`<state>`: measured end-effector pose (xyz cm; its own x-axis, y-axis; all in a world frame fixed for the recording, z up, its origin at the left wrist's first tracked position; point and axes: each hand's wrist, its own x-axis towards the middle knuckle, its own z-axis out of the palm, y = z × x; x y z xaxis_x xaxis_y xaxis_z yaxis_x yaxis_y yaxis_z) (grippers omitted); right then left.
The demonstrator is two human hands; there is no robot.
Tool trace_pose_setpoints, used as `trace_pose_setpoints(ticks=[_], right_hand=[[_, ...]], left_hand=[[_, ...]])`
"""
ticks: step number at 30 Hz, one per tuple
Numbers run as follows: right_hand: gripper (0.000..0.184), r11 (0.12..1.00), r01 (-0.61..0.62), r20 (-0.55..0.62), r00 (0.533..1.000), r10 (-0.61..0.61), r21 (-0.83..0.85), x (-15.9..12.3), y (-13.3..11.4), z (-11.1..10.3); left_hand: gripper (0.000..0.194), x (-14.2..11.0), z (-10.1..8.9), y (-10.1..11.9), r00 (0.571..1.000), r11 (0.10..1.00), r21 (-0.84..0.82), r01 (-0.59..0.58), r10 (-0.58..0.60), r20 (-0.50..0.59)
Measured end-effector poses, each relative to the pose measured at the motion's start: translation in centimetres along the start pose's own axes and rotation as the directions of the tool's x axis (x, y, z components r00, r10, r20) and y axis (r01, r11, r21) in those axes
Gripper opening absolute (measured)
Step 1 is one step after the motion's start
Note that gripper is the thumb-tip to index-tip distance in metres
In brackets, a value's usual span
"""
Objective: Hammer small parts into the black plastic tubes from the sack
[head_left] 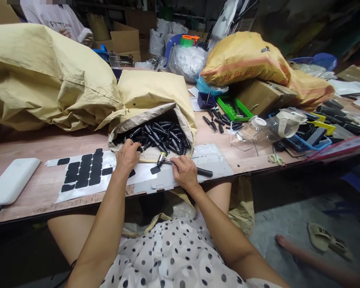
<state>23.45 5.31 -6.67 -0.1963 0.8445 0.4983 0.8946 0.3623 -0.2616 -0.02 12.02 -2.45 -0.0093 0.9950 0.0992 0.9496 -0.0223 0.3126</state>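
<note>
My left hand point(128, 156) reaches into the mouth of a tan sack point(156, 88). Its fingers are bent together at the edge of a heap of slim black tapered parts point(160, 136); whether one is between them is hidden. In my right hand point(185, 173) is a small mallet point(204, 172), gripped by its metal shaft near the head, with the black handle pointing right. The mallet's yellow-tipped head rests just in front of the sack. Left of my left hand, rows of black rounded-square pads point(83, 170) lie on a white sheet point(73, 195).
A white power bank point(13, 180) lies at left beside a large tan sack point(48, 76). Toward the right are a green tray point(234, 108), a clear jug point(279, 124), scissors point(276, 160) and a blue basket point(313, 146). Another person point(52, 18) is at the back left.
</note>
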Motion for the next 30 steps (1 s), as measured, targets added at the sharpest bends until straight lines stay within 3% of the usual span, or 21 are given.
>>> trace_pose_setpoints(ticks=[3,7,12,18,21,26,30], right_hand=[[0.028,1.0,0.002,0.008,1.0,-0.002,0.001,0.0,0.1,0.0],[0.029,1.0,0.007,0.018,1.0,-0.007,0.004,0.0,0.2,0.0],[0.028,1.0,0.011,0.001,1.0,-0.011,-0.001,0.0,0.2,0.1],[0.026,1.0,0.015,-0.014,1.0,-0.015,-0.016,-0.1,0.3,0.1],[0.026,0.999,0.014,-0.01,1.0,-0.015,-0.04,-0.1,0.4,0.2],[0.028,0.998,0.022,0.017,1.0,-0.021,-0.054,0.1,0.8,0.2],[0.032,1.0,0.009,0.015,1.0,-0.01,0.015,-0.1,0.1,-0.7]], left_hand=[[0.014,-0.6,-0.3,0.1,0.995,0.995,-0.027,-0.094,0.093,-0.038],[0.011,-2.8,-1.2,0.2,0.956,0.954,-0.092,-0.285,0.276,-0.099],[0.012,-6.1,-0.6,-0.1,0.907,0.888,-0.199,-0.414,0.421,-0.012],[0.018,-7.5,1.9,-1.2,0.929,0.861,-0.355,-0.364,0.361,-0.075],[0.024,-7.6,2.2,-1.5,0.935,0.849,-0.394,-0.353,0.339,-0.106],[0.01,-7.5,2.3,-1.4,0.937,0.843,-0.411,-0.347,0.334,-0.105],[0.017,-7.4,2.6,-1.3,0.943,0.843,-0.422,-0.332,0.314,-0.114]])
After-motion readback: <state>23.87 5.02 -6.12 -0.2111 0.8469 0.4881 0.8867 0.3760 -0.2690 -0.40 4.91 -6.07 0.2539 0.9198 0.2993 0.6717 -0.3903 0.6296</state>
